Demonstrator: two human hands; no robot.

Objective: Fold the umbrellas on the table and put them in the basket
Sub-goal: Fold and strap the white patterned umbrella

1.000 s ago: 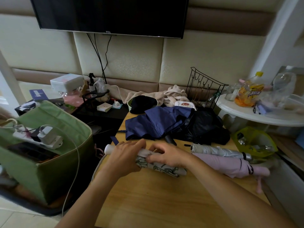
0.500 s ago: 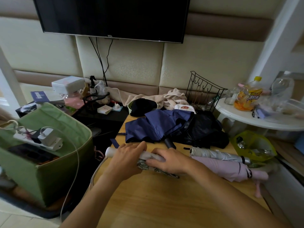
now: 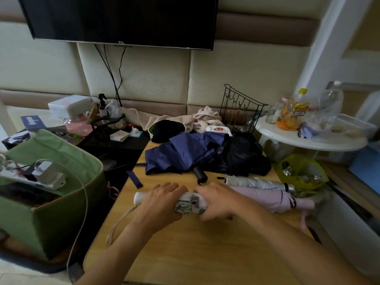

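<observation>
A rolled white umbrella with a green leaf print point(image 3: 188, 205) lies across the wooden table point(image 3: 185, 249). My left hand point(image 3: 162, 200) grips it near its white handle end. My right hand point(image 3: 218, 201) holds the other end, where a strap with a snap wraps the roll. Behind it lie a folded silver umbrella point(image 3: 253, 182) and a folded pink umbrella point(image 3: 271, 199). Further back a blue umbrella point(image 3: 181, 155) and a black umbrella point(image 3: 244, 157) lie loose and unfolded. The black wire basket point(image 3: 240, 108) stands at the table's far end.
A green fabric bin point(image 3: 51, 182) with a power strip and charger on top stands left of the table. A white round side table point(image 3: 308, 136) with bottles is at the right. A yellow-green bag point(image 3: 302, 171) sits beside the umbrellas. Towels and a black cap lie at the back.
The patterned umbrella's loose canopy has been rolled tighter and shorter between my hands, and the strap with its snap now lies across the roll. Both hands stayed on it.
</observation>
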